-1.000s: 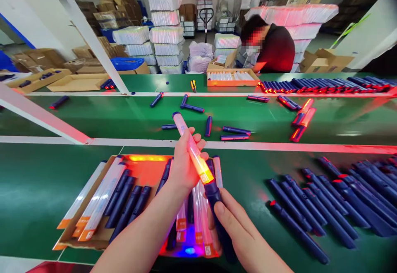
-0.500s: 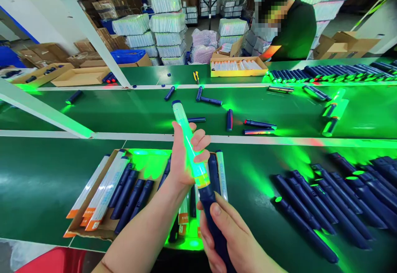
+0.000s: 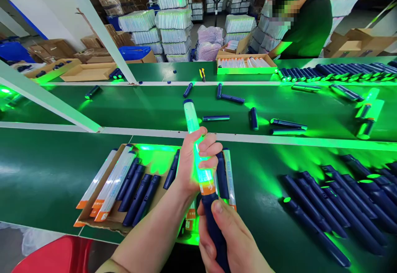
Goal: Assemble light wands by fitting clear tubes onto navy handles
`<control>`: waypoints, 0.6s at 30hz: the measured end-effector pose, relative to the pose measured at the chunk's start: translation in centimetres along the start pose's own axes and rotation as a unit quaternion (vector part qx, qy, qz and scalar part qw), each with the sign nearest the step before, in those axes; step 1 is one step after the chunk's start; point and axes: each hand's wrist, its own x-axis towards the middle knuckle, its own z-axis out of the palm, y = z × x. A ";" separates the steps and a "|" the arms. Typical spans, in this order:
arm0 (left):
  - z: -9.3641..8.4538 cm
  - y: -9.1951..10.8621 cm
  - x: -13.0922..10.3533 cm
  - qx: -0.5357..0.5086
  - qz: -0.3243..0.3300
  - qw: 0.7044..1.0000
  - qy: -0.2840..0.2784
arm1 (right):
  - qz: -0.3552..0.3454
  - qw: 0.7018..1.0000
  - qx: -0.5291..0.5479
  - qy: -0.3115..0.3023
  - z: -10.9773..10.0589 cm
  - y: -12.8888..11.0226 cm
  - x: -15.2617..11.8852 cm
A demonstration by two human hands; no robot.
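My left hand (image 3: 198, 161) is wrapped round a translucent tube (image 3: 192, 118) with a dark cap and an orange band, glowing green from inside. Below it my right hand (image 3: 221, 227) grips a dark blue flashlight (image 3: 214, 219), whose upper end meets the tube's orange-banded end. Behind my forearms lies a shallow cardboard box (image 3: 102, 227) with several white-and-orange tubes (image 3: 116, 186) and dark flashlights (image 3: 145, 200). Many dark flashlights (image 3: 313, 227) lie side by side on the green table at the right, some lit green.
Beyond a white rail (image 3: 263, 139), a green belt (image 3: 149, 107) carries scattered flashlights. Behind it are a yellow cutter (image 3: 202, 74), an open box of tubes (image 3: 245, 69) and a person (image 3: 310, 25) in a dark shirt. A white post (image 3: 102, 25) slants at the left; a red stool (image 3: 56, 256) stands below.
The view has shifted, so most things sit further right. The flashlight stays at the tube's end, and my left fingers are wrapped closer round the tube. Some red lights now look green or dark.
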 end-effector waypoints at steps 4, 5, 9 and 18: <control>0.3 0.3 -0.7 0.034 0.019 0.997 0.060 | 0.024 0.991 -0.103 0.078 0.2 0.4 0.4; 0.4 0.3 -0.9 0.043 0.026 0.996 0.076 | 0.028 0.988 -0.129 0.085 0.2 0.4 0.4; 0.4 0.7 -1.1 0.056 0.057 0.993 0.085 | 0.033 0.983 -0.172 0.047 0.5 -0.4 0.3; -3.6 9.7 6.0 0.413 0.227 0.771 0.429 | -0.121 0.884 -0.443 0.090 1.9 -12.8 19.6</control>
